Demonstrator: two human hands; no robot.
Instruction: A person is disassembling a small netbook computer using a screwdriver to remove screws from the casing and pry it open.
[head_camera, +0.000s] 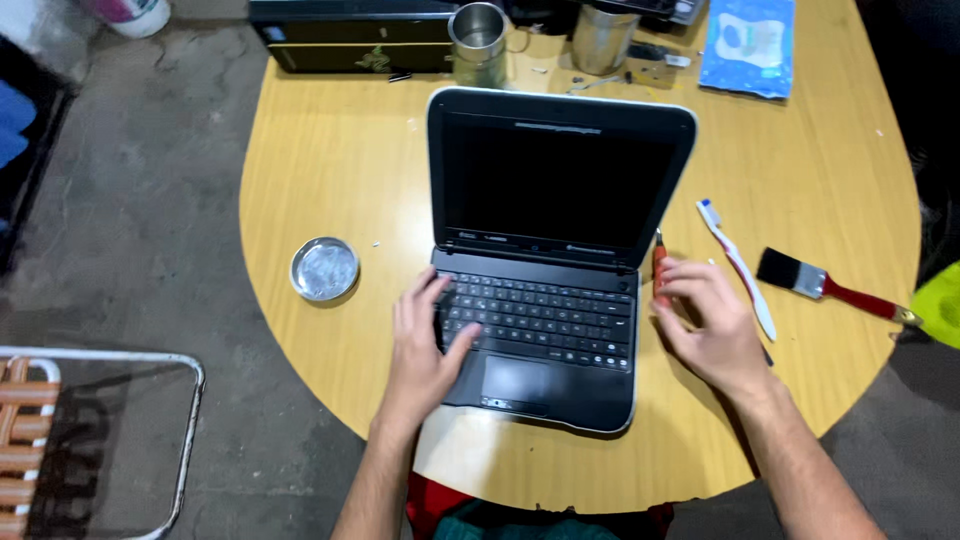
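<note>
We look down at a small black laptop (545, 270) with a white-edged lid, open and its screen dark, near the front edge of a rounded yellow wooden table (330, 170). Our left hand (425, 345) lies flat on the left side of the keyboard, fingers loosely spread. Our right hand (705, 320), just right of the laptop, closes its fingertips on a red-handled screwdriver (659, 268) (only part of the tool shows). Farther right lie a white toothbrush (737, 265) and a red-handled paintbrush (830, 288). A small round metal dish (324, 268) sits left of the laptop. At the far edge stand two steel cups (479, 44) and a blue packet (748, 44).
</note>
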